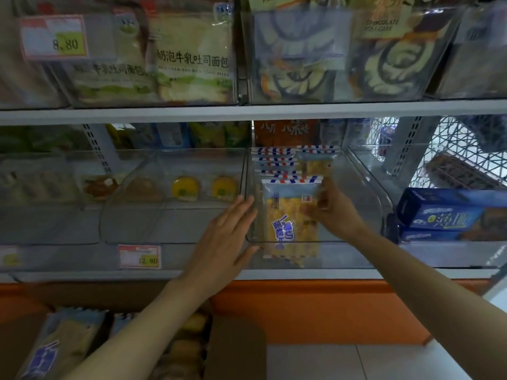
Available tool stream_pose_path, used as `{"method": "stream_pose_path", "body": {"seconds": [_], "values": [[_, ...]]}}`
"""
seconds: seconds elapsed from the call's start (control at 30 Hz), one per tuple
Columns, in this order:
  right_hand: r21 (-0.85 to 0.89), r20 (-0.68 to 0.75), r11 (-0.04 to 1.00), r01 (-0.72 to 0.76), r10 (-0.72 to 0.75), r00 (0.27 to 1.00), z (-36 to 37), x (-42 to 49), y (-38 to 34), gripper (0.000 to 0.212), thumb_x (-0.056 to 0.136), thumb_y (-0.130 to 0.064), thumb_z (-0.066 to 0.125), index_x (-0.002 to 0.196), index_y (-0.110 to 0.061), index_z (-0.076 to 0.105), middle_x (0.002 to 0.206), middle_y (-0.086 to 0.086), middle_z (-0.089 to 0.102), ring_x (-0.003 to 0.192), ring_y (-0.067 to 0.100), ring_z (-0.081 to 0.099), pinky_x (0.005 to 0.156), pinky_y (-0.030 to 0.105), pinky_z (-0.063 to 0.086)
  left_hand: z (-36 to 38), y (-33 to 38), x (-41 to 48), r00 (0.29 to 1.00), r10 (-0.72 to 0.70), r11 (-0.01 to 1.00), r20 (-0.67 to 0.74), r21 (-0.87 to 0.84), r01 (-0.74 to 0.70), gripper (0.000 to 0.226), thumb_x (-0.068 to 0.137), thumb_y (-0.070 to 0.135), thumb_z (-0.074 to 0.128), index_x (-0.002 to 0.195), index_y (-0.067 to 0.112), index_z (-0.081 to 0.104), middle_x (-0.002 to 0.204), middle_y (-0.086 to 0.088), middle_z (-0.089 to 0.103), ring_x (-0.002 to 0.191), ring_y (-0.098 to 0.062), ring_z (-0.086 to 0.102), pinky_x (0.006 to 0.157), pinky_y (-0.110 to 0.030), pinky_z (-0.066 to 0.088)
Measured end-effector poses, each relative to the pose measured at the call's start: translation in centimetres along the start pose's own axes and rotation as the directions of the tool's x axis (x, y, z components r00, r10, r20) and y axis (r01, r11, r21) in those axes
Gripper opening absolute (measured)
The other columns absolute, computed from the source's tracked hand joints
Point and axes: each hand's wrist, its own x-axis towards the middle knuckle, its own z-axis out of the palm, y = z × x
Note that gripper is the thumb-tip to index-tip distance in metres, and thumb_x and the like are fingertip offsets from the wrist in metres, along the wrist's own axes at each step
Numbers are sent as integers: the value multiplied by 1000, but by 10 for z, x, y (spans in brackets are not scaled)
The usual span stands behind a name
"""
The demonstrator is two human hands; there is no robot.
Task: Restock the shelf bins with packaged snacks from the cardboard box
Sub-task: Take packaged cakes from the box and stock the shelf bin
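Right hand [333, 212] pinches a yellow, stripe-edged snack packet [290, 215] at the clear plastic shelf bin's [365, 187] front; left hand [227, 237], fingers straight, touches its left corner

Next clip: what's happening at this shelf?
A person is restocking a clear bin on the middle shelf. The right hand grips a yellow snack packet by its right edge at the front of the bin, ahead of a row of matching packets. The left hand, fingers straight, rests against the bin's left front corner. Below, the cardboard box holds more packets.
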Motion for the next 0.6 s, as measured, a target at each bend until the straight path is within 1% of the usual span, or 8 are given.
{"method": "stream_pose_path", "body": {"seconds": [0.07, 0.1, 0.17, 0.23, 0.33, 0.4, 0.47, 0.6], "values": [[-46, 34, 994, -97, 99, 994, 9, 4, 2, 71, 86, -19, 69, 143, -19, 27, 138, 17, 42, 124, 34, 48, 99, 44, 47, 0, -2, 0, 1000, 15, 1000, 4, 14, -15, 70, 97, 47, 40, 153, 17, 10, 161, 6, -7, 145, -6, -15, 119, -29, 3], [-13, 60, 986, -167, 168, 984, 11, 8, -1, 70, 87, -18, 68, 143, -22, 26, 140, 18, 39, 125, 35, 46, 101, 46, 46, 0, -3, -1, 1000, 21, 1000, 7, 14, -22, 70, 97, 46, 41, 153, 17, 10, 161, 6, -8, 145, -6, -16, 120, -30, 3], [127, 140, 959, -255, 237, 961, 14, 12, -9, 57, 89, -10, 64, 134, -23, 32, 132, 17, 47, 113, 32, 54, 93, 46, 51, 0, -4, -2, 999, 29, 999, 20, 12, -29, 71, 97, 45, 42, 153, 17, 8, 160, 6, -11, 144, -6, -18, 120, -31, 3], [183, 120, 966, -182, 162, 979, 19, 14, -18, 55, 88, -1, 63, 132, -19, 36, 128, 14, 52, 105, 25, 56, 86, 43, 54, 1, -6, -3, 999, 34, 999, 23, 0, -34, 74, 97, 46, 42, 153, 19, 1, 160, 8, -15, 143, -4, -21, 119, -30, 2], [231, 70, 972, -49, 34, 997, 25, 17, -24, 68, 87, 3, 62, 142, -20, 30, 126, 7, 50, 110, 23, 55, 85, 43, 55, 1, -8, -4, 999, 47, 998, 13, -42, -46, 77, 97, 45, 42, 152, 21, -6, 159, 9, -16, 143, -3, -20, 118, -29, 2], [231, 138, 971, -54, 22, 990, 26, 19, -19, 82, 86, 4, 63, 148, -23, 19, 128, 6, 46, 115, 26, 54, 87, 49, 55, 2, -10, -6, 998, 55, 998, 21, -16, -55, 77, 97, 44, 42, 152, 20, -7, 159, 7, -18, 143, -5, -21, 119, -30, 3], [132, 232, 988, -76, 44, 972, 25, 20, -13, 92, 83, 4, 67, 151, -24, 11, 136, 10, 40, 121, 30, 51, 92, 52, 53, 3, -11, -7, 998, 62, 998, 28, 13, -62, 78, 97, 43, 43, 152, 18, -7, 159, 6, -21, 143, -6, -23, 120, -31, 4], [158, 221, 986, -55, 19, 975, 19, 17, -15, 96, 77, 5, 73, 150, -21, 17, 143, 12, 39, 128, 33, 47, 98, 51, 48, 1, -12, -7, 996, 80, 997, 37, -4, -80, 77, 98, 42, 42, 152, 18, -7, 158, 6, -24, 142, -6, -25, 120, -30, 1]]}}
